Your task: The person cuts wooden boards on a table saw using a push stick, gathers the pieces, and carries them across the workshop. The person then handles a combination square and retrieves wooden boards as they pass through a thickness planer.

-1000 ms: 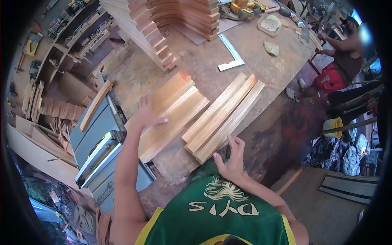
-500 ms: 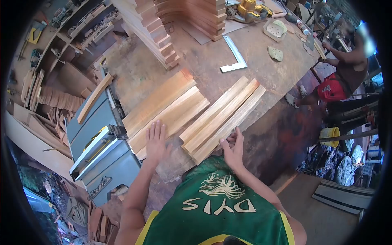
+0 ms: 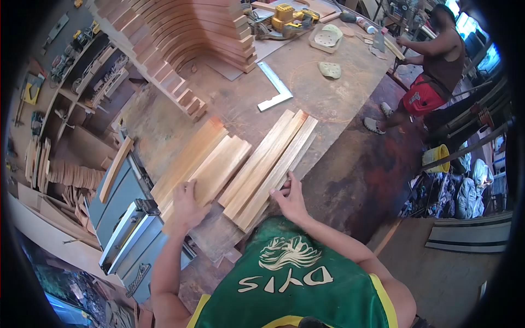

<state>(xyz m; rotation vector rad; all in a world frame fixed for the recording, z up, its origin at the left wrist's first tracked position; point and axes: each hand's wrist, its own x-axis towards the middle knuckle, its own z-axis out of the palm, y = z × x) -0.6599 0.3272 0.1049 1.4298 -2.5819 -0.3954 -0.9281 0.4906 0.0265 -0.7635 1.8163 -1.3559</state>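
My left hand (image 3: 188, 209) lies over the near end of a pale wooden board (image 3: 223, 167), fingers bent at its left edge and thumb toward its right side. A darker, orange-tinted board (image 3: 186, 164) lies alongside on the left. Several narrow wooden strips (image 3: 268, 167) rest side by side to the right. My right hand (image 3: 291, 199) has curled fingers closed at the outer edge of the rightmost strip (image 3: 279, 177); its fingertips are partly hidden. Beyond the strips, a metal try square (image 3: 276, 90) lies flat on the worktable (image 3: 219, 117).
Stacked curved wooden pieces (image 3: 202, 33) rise at the table's back. A yellow power tool (image 3: 287, 19) and a pale tray (image 3: 325, 38) sit farther right. A blue-grey table saw (image 3: 126, 202) adjoins the left side. Another person (image 3: 432, 65) stands beyond the right edge.
My left hand's fingers have gone from flat and spread to bent around the board's edge. My right hand stays at the strips. The camera view has shifted, moving the tabletop leftward.
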